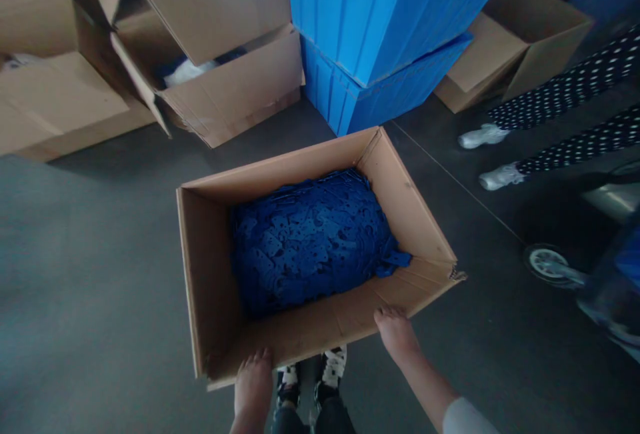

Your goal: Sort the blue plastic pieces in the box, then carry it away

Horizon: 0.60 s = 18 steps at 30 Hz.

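In front of me is an open cardboard box, its long side towards my feet. A heap of flat dark-blue pieces with small holes lies inside it. My left hand grips the near rim towards the left corner, fingers curled over the edge. Further right on that same rim, my right hand is closed over the cardboard in the same way. The thumbs are hidden behind the near wall. One blue piece sticks out at the heap's right end.
Stacked blue plastic crates stand just beyond the box. Open cartons line the far left, and another carton sits far right. A person in dotted trousers stands at the right, near a wheel of some cart.
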### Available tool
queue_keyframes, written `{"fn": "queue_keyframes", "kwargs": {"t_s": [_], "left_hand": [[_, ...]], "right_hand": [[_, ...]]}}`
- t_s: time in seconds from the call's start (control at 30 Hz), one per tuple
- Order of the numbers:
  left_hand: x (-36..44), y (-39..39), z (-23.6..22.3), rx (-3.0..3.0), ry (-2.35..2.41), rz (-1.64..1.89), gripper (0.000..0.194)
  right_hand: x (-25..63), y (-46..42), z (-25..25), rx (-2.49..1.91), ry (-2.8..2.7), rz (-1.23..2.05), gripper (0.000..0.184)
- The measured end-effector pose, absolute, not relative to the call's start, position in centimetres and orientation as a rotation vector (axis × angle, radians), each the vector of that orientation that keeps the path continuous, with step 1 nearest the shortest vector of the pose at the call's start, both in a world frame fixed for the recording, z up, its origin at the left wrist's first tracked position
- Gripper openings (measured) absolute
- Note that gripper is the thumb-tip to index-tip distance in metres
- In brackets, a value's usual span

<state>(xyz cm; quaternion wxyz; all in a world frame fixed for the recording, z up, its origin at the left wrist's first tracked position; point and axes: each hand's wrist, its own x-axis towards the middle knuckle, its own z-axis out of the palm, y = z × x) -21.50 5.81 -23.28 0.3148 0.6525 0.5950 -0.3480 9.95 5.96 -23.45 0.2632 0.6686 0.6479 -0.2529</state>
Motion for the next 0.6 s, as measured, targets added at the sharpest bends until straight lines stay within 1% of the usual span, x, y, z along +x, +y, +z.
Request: {"fn": "queue_keyframes", "kwargs": {"t_s": [0.2, 0.27, 0.33, 0.4, 0.47, 0.6], "left_hand": [[-21.4, -0.8, -22.6, 1.693, 1.534, -0.969, 0.051], [-21.6, -2.3, -22.6, 1.709, 1.539, -0.968, 0.052], [-22.0, -3.3, -22.9, 1.740, 1.571, -0.936, 0.052], [-22.5, -4.0, -23.5, 1.759, 1.618, -0.878, 0.051], [-23.2, -4.4, -24.2, 1.754, 1.640, -0.817, 0.051], [-24.3, -4.7, -25.3, 1.715, 1.552, -0.763, 0.050]], "right_hand": [[9.8, 1.7, -21.4, 1.787, 1.568, -0.834, 0.033], [9.5, 2.1, -21.1, 1.744, 1.507, -0.954, 0.031], [8.9, 3.8, -22.0, 1.687, 1.486, -1.120, 0.028], [7.9, 6.0, -24.4, 1.678, 1.491, -1.238, 0.032], [6.5, 8.2, -28.1, 1.753, 1.472, -1.227, 0.035], [3.9, 10.2, -35.6, 1.858, 1.316, -1.148, 0.026]]}}
